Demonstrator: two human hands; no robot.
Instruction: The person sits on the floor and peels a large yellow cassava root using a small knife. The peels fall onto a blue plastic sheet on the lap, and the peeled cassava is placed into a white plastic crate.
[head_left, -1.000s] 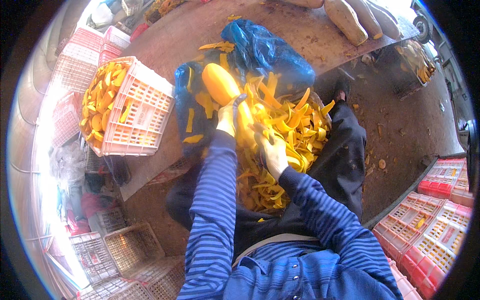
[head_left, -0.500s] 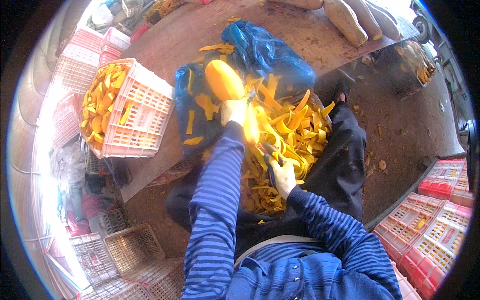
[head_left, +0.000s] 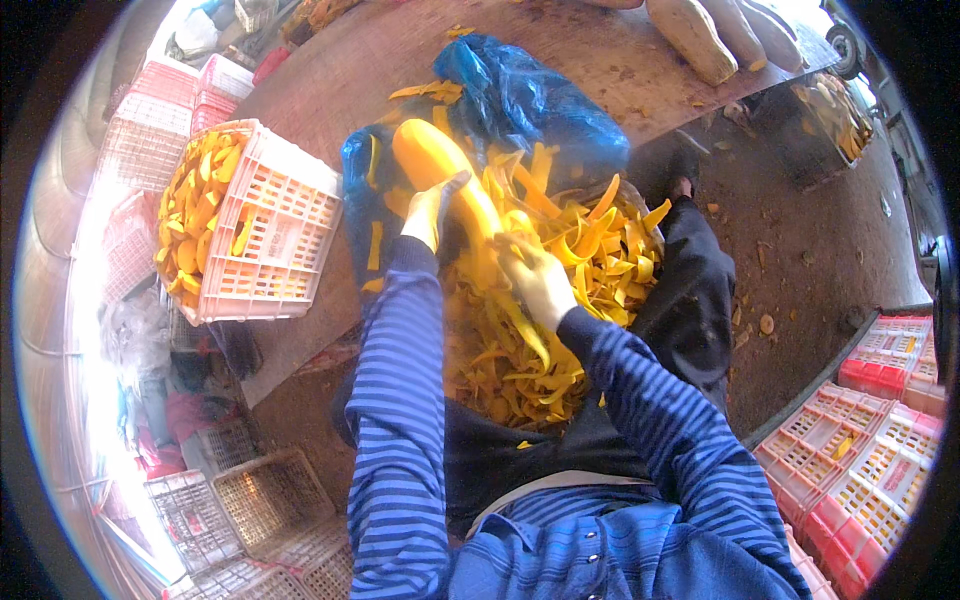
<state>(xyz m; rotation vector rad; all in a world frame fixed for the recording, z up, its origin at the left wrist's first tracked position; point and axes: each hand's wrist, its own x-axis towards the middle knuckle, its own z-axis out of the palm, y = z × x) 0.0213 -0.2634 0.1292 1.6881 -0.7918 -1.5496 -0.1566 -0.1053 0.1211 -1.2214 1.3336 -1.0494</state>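
A long peeled orange squash slants over a heap of peelings. My left hand, in a pale glove, grips its side, with the thumb along the near face. My right hand, also gloved, is closed at the squash's lower end. The dark-handled peeler seen in it half a second ago is mostly hidden by the fingers now. Below hangs a long strip of peel. Curled yellow-orange peelings fill the space between my legs, their container mostly covered.
A blue plastic bag lies on the board ahead. To the left, a tilted pink-white crate holds orange pieces. Unpeeled squashes rest at the far right. Stacked crates stand at the right; more crates lie lower left.
The squash has tipped, and my left hand has shifted left along its side. My right hand has risen from the lower peelings to the squash's near end.
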